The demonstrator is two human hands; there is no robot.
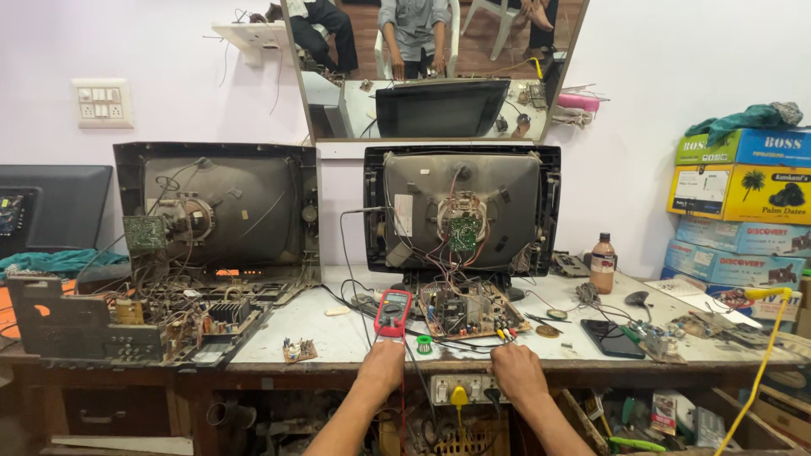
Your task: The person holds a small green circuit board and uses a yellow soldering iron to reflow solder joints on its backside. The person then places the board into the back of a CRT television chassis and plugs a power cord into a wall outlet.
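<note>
Red handheld multimeter (393, 312) lay beyond the left hand (382, 365); both hands, right hand (517, 371) included, rested empty, curled; nudging could tip it.

Lilac wall (659, 76), tilted mirror (439, 67), worn workbench (338, 338)

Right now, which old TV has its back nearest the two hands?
The right-hand TV, straight above both hands. Its circuit board lies just past the red meter. The other TV stands farther left.

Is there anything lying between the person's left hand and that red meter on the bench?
Nothing visible does. The left hand rests at the bench's front edge, directly below the red handheld multimeter, with only bare white benchtop between. A small green solder reel sits off to the right, clear of that path.
</note>
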